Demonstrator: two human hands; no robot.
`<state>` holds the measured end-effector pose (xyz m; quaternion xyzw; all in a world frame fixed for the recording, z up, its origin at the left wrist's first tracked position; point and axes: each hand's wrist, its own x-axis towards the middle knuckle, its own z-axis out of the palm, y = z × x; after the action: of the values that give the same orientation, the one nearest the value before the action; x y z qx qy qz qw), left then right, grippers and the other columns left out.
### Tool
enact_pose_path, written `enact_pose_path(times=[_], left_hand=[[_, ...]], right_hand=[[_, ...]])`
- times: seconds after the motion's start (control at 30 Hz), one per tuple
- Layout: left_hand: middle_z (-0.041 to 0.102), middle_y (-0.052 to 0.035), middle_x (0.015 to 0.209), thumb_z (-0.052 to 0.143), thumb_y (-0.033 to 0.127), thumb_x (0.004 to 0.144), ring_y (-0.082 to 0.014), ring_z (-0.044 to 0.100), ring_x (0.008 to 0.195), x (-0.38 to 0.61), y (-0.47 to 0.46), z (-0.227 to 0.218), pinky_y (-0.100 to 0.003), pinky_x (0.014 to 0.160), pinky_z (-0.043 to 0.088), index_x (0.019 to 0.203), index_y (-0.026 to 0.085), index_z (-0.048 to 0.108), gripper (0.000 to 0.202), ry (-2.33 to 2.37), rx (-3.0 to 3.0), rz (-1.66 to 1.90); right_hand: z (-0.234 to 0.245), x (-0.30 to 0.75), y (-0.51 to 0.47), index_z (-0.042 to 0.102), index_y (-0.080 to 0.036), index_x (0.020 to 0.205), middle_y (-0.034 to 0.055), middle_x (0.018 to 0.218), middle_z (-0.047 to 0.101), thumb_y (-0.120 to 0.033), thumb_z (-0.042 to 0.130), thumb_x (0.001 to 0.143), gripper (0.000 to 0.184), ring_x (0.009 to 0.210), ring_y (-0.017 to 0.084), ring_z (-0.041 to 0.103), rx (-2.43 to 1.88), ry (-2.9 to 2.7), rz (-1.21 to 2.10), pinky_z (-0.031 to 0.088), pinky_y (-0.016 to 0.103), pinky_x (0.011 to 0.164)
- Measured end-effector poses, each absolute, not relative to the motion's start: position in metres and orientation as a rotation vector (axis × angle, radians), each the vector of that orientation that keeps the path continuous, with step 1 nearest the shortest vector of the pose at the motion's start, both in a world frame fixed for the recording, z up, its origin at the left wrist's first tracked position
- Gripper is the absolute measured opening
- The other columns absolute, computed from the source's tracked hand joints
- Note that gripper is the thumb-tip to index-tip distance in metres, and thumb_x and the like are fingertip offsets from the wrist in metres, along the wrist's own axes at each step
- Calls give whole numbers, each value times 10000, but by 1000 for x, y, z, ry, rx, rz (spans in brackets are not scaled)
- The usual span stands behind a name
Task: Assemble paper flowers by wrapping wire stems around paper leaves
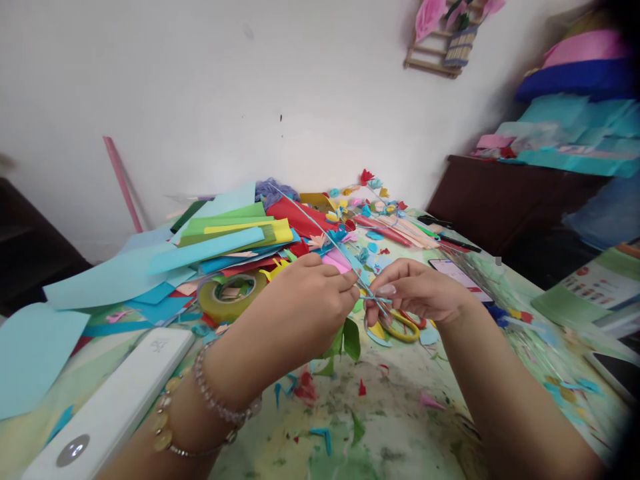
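Observation:
My left hand [305, 303] and my right hand [417, 293] meet above the middle of the table [395, 427]. Both are pinched on a thin blue wire stem [325, 230] that runs up and to the left from my fingers. Green paper leaves [347, 340] hang from the stem just below my left hand. My right fingertips pinch the stem's lower part next to a strip of light blue tape. A beaded bracelet circles my left wrist. Yellow-handled scissors [400, 328] lie on the table right under my right hand.
A pile of coloured paper sheets [210, 247] covers the table's left half, with a roll of green tape [233, 295] in front. A white flat device [107, 410] lies lower left. Small paper flowers [367, 200] sit at the far edge. A phone [455, 273] lies at right.

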<state>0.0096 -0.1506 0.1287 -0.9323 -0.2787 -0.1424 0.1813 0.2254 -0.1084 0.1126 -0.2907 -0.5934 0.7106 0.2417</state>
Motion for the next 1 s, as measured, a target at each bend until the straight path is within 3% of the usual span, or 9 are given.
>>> enact_pose_path(times=[0.27,0.4,0.57,0.7,0.8,0.9,0.93,1.0], left_hand=[[699,-20,987,490,99,848,-164,610,905,-3,-155,125,-319,804,375,956,215,670,240,-661,-2805,-431],[699,1,1003,516,116,850,-163,588,982,-7,-165,120,-308,859,366,937,248,676,225,-644,-2905,-374],[705,22,996,515,121,868,-162,558,1064,-12,-177,102,-318,883,358,918,247,661,199,-575,-3032,-373],[675,-8,1126,472,129,900,-188,545,1087,-26,-198,85,-354,908,364,1069,219,627,247,-673,-2992,-522],[625,-51,1215,504,127,890,-207,529,1115,-33,-229,69,-370,952,361,1156,190,582,285,-980,-2828,-868],[684,-30,910,513,89,868,-151,599,858,-26,-268,48,-292,820,433,984,175,619,179,-1369,-2594,-1413],[666,-10,793,497,95,871,-132,592,748,-21,-279,40,-259,719,445,898,181,620,153,-1451,-2617,-1520],[660,-9,759,500,130,869,-136,592,702,-9,-297,25,-248,656,449,859,185,623,136,-1551,-2749,-1515]], right_hand=[[101,225,-100,706,-113,763,71,678,720,-456,579,849,376,570,99,650,-821,-1719,1856,515,192,565],[92,215,-100,685,-115,762,39,660,691,-495,647,780,382,561,93,624,-848,-1740,1881,499,203,569],[63,191,-116,651,-116,692,-32,539,568,-467,670,770,359,477,49,477,-755,-1817,1941,372,174,480],[37,179,-138,619,-128,684,-28,590,575,-424,693,761,315,504,53,473,-771,-1508,1931,355,183,491],[29,175,-157,620,-133,692,-8,604,596,-436,666,784,319,523,64,489,-813,-1354,1847,366,191,510],[25,170,-173,622,-147,715,-8,606,600,-447,641,804,313,495,62,468,-830,-1277,1791,355,192,482],[24,169,-178,621,-152,725,-11,610,599,-447,636,808,307,488,60,460,-828,-1250,1788,352,191,476],[22,165,-184,617,-159,741,-15,614,596,-449,637,808,299,490,60,460,-818,-1204,1787,352,189,475]])
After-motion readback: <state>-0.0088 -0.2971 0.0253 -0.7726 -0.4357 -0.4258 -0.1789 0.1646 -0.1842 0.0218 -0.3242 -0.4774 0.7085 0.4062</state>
